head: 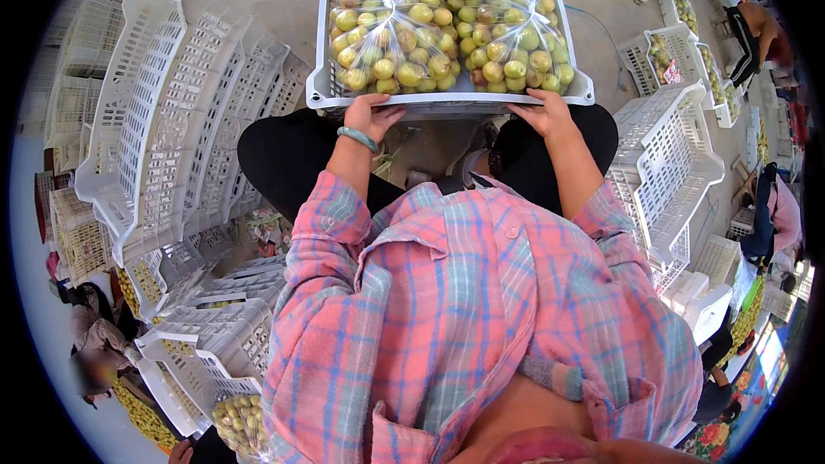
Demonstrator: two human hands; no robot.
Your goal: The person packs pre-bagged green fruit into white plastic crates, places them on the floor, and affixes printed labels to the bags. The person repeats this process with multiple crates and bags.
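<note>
Before me is a white plastic crate (pixel 451 100). Two clear plastic bags lie side by side in it, a left bag of green-yellow round fruit (pixel 393 32) and a right bag of the same fruit (pixel 509 32), each gathered at its top. My left hand (pixel 370 117), with a jade-coloured bangle (pixel 358 138) at the wrist, grips the crate's near rim left of its middle. On the same rim farther right, my right hand (pixel 544 115) has its thumb over the edge and its fingers beneath. My knees are bent to either side, just behind the crate.
Nested white crates (pixel 174 109) stand at my left, and more crates (pixel 670 161) at my right. A fruit-filled bag (pixel 240 422) sits in a crate at lower left. People work nearby, one at far left (pixel 97 328), another at right (pixel 773 206). A thin blue cord (pixel 602 26) lies on the floor.
</note>
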